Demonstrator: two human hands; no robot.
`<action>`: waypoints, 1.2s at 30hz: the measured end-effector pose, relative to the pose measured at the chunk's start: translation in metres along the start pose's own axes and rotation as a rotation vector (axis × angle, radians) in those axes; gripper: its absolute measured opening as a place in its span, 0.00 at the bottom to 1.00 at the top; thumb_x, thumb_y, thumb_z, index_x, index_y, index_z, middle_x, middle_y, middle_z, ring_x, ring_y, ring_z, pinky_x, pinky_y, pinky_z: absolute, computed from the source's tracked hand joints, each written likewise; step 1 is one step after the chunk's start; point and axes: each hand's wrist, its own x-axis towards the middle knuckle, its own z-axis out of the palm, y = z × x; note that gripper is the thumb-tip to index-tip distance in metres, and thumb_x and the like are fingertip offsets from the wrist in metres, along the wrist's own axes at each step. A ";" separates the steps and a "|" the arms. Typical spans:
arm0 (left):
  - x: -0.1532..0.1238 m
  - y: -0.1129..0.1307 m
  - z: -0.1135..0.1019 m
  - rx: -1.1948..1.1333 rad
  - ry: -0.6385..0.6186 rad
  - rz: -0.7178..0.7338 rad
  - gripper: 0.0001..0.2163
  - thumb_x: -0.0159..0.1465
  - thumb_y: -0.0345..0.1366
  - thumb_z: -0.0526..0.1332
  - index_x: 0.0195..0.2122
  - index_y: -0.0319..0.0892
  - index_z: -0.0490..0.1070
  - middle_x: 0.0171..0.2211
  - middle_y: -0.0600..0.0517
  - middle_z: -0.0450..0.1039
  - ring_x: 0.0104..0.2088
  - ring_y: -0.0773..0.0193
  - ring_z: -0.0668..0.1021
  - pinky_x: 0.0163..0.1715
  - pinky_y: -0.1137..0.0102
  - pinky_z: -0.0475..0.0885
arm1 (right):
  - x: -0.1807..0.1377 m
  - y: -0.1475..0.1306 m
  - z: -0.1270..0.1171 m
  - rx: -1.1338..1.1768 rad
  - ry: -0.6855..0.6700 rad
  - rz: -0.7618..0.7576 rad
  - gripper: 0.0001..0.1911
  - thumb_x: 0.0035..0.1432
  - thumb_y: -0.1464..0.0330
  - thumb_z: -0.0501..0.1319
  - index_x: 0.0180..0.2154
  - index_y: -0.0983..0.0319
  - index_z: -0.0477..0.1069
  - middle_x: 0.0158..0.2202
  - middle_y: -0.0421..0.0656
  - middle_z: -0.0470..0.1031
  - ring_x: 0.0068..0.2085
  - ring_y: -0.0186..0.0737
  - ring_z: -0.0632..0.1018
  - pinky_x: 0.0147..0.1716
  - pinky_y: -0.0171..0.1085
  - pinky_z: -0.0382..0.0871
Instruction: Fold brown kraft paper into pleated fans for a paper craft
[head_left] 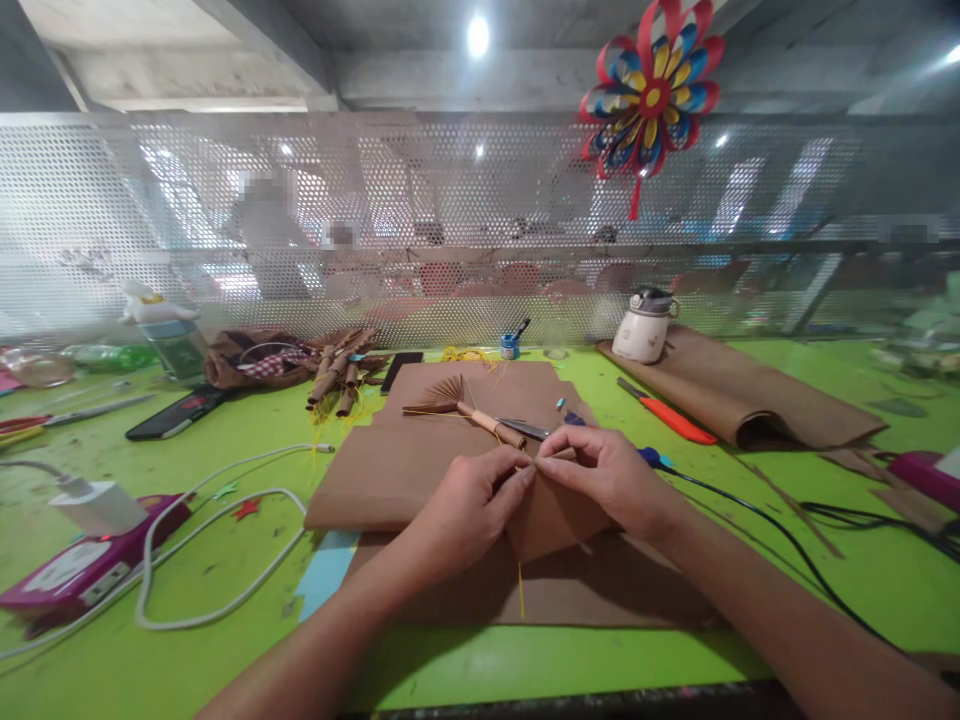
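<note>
Both hands meet over the middle of the table. My left hand (472,500) is closed, thumb and forefinger pinched at the top of a piece of brown paper (559,515). Fingertips of my right hand (611,475) pinch the same paper from the other side, almost touching the left. A yellow thread (521,590) hangs below the fingers; where it runs between them is hidden. Just beyond lies a rolled brown paper stick (491,424) with a pleated paper fan (439,400) at its end. Scissors (525,428) lie beside the stick, partly behind my right hand.
Stacked brown paper (375,475) lies under my hands. An orange-handled cutter (679,420), a large paper roll (757,390) and a white flask (643,325) are right. Paper bundles (341,370), a phone (180,412), a white cable (142,590) and a purple power strip (90,565) are left.
</note>
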 end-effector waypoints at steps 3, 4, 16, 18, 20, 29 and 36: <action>0.000 0.000 0.000 -0.008 -0.006 -0.011 0.13 0.65 0.39 0.50 0.34 0.39 0.72 0.28 0.53 0.71 0.29 0.67 0.69 0.29 0.74 0.60 | 0.000 0.001 0.001 0.006 -0.018 -0.002 0.12 0.52 0.60 0.63 0.30 0.64 0.69 0.25 0.37 0.68 0.27 0.31 0.66 0.27 0.31 0.56; 0.000 0.000 0.001 -0.012 -0.005 -0.016 0.13 0.65 0.39 0.50 0.33 0.39 0.72 0.27 0.53 0.70 0.29 0.67 0.69 0.28 0.75 0.60 | 0.000 0.002 0.001 0.008 -0.023 0.000 0.13 0.52 0.60 0.63 0.30 0.64 0.69 0.25 0.37 0.68 0.27 0.30 0.65 0.27 0.31 0.56; 0.001 -0.008 -0.001 -0.356 -0.055 -0.100 0.11 0.62 0.40 0.55 0.30 0.37 0.70 0.27 0.54 0.67 0.29 0.69 0.67 0.28 0.76 0.62 | 0.001 0.004 0.001 0.103 0.011 0.024 0.14 0.49 0.59 0.65 0.27 0.64 0.68 0.23 0.37 0.66 0.25 0.29 0.64 0.25 0.31 0.55; 0.002 -0.009 -0.001 -0.402 -0.057 -0.120 0.11 0.61 0.40 0.56 0.30 0.37 0.70 0.26 0.54 0.67 0.28 0.69 0.68 0.28 0.76 0.62 | 0.002 0.003 -0.001 0.130 0.018 0.035 0.14 0.48 0.60 0.66 0.26 0.64 0.69 0.23 0.36 0.66 0.25 0.29 0.64 0.24 0.31 0.55; 0.002 -0.010 -0.002 -0.433 -0.053 -0.136 0.11 0.61 0.40 0.57 0.29 0.36 0.70 0.26 0.54 0.67 0.28 0.69 0.67 0.27 0.76 0.62 | 0.004 0.004 -0.006 0.170 0.038 0.028 0.13 0.47 0.62 0.66 0.26 0.65 0.70 0.22 0.36 0.66 0.25 0.29 0.65 0.25 0.31 0.56; 0.005 -0.010 -0.004 -0.531 0.003 -0.235 0.12 0.58 0.41 0.60 0.28 0.35 0.70 0.26 0.52 0.69 0.27 0.68 0.69 0.27 0.75 0.62 | 0.008 0.005 -0.013 0.396 0.082 0.004 0.11 0.52 0.62 0.64 0.29 0.64 0.70 0.26 0.38 0.69 0.27 0.29 0.69 0.28 0.31 0.63; 0.004 -0.009 -0.001 -0.571 -0.047 -0.234 0.12 0.58 0.43 0.60 0.29 0.36 0.71 0.26 0.52 0.70 0.28 0.68 0.70 0.27 0.75 0.63 | 0.000 0.005 0.007 0.248 0.058 0.062 0.14 0.51 0.59 0.64 0.28 0.64 0.70 0.25 0.38 0.69 0.26 0.30 0.68 0.26 0.31 0.59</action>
